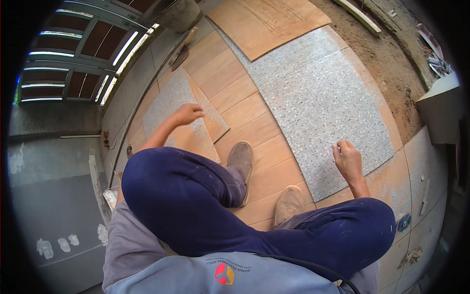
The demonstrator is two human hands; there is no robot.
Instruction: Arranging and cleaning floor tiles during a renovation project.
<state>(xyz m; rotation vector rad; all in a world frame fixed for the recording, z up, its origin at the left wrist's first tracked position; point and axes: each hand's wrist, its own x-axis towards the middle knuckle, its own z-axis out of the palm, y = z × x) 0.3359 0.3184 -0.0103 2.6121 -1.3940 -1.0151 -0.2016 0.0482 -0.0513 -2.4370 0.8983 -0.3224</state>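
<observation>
My right hand (348, 159) is closed in a pinch over the near right part of a large grey speckled tile (323, 108). A small pale bit shows at its fingertips, too little to name. To the left, my left hand (188, 113) hovers by a smaller speckled tile (166, 100), its fingers loosely bent and apart with nothing seen in them. Dusty brown pieces lie beside and partly over that smaller tile. I squat with both shoes on wood-look floor tiles (259, 127), between the speckled pieces.
A brown dusty sheet (269, 24) overlaps the large tile's far end. A trowel (180, 56) and a bucket (178, 17) are at the far left, near a slatted gate (83, 44). A round disc (404, 223) lies right of my knee; bare soil (391, 93) borders the far right.
</observation>
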